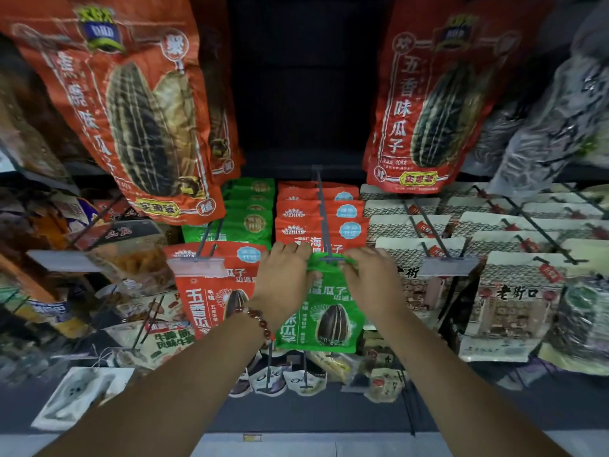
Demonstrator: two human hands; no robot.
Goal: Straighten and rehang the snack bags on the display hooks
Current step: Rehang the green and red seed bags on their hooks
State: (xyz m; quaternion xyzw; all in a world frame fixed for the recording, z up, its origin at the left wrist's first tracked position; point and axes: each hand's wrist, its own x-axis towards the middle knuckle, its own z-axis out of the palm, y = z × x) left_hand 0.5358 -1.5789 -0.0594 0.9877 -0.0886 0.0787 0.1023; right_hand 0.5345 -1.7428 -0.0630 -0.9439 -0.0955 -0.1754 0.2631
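A green sunflower-seed bag (pixel 324 319) hangs at the front tip of a grey metal display hook (pixel 322 212) in the middle of the rack. My left hand (pixel 283 282) grips the bag's top left corner. My right hand (pixel 370 278) pinches its top right edge by the hook's end. Behind the green bag, several red bags (pixel 298 214) of the same brand hang on this hook. A red bag (pixel 201 288) fronts the hook to the left, with several green bags (pixel 244 222) behind it.
Two large red seed bags (pixel 131 103) (pixel 438 94) hang from the row above, left and right of a dark gap. Grey-and-cream bags (pixel 507 305) fill the hooks to the right. Mixed snack packs (pixel 164 338) hang lower left. Small pouches (pixel 280 380) hang below.
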